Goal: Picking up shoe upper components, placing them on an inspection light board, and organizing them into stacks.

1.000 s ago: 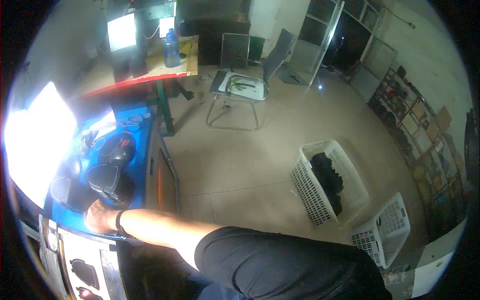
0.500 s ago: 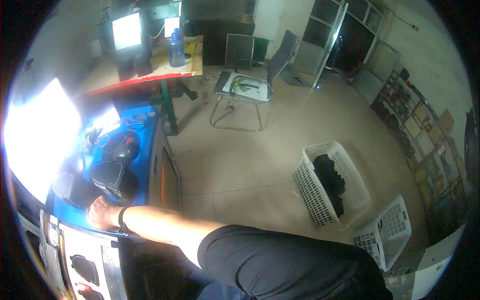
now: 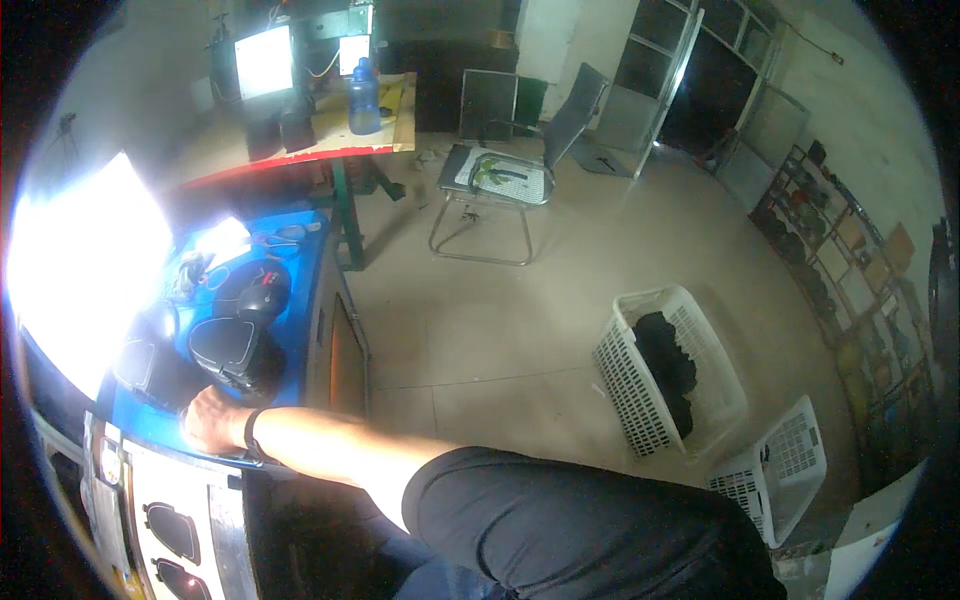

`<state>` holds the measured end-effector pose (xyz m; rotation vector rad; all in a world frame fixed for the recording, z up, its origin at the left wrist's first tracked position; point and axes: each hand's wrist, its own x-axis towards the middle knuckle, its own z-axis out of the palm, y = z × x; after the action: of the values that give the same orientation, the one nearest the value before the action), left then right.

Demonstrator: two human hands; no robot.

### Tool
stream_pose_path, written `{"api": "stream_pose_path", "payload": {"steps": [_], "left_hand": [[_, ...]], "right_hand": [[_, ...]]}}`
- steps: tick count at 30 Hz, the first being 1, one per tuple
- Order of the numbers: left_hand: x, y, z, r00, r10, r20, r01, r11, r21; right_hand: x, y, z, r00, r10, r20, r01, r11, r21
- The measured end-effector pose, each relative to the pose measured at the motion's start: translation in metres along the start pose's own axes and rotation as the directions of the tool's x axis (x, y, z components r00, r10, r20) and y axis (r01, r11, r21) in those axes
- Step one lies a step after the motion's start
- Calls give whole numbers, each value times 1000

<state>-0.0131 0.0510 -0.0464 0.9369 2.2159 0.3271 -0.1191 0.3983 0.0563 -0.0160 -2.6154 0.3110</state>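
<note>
My left hand (image 3: 210, 420) lies at the near edge of a blue worktable (image 3: 312, 300), with a dark band on its wrist. Its fingers curl down on the tabletop right beside a black padded part (image 3: 225, 345); whether they grip anything is hidden. A second rounded black part (image 3: 262, 295) lies just beyond it, with small tools and cords farther back. My left forearm reaches in from a dark sleeve at the bottom. My right hand is out of view.
A white panel with black oval pieces (image 3: 170, 520) sits below the hand. On the floor stand a white basket of dark items (image 3: 725, 385) and an empty white basket (image 3: 790, 470). A metal chair (image 3: 500, 175), a blue bottle (image 3: 363, 95) and a lit screen (image 3: 262, 60) are farther back.
My left hand stays at the same spot on the table edge. Only the view has shifted slightly.
</note>
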Motion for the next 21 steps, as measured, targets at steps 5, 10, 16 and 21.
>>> {"api": "stream_pose_path", "payload": {"steps": [5,10,16,21], "left_hand": [[0,-1,1,1000,1,-1,-1,1000,2],[-3,-3,1,1000,-1,-6,1,1000,5],[-5,-3,0,1000,1,-11,-1,1000,10],[-6,-5,3,1000,7,-15,-7,1000,17]], "right_hand": [[1,1,5,1000,16,26,-16,1000,-20],[2,2,8,999,-16,-34,15,1000,-21],[1,2,9,999,1,-35,-1,1000,14],[1,3,10,997,-31,-68,29,999,-19]]}}
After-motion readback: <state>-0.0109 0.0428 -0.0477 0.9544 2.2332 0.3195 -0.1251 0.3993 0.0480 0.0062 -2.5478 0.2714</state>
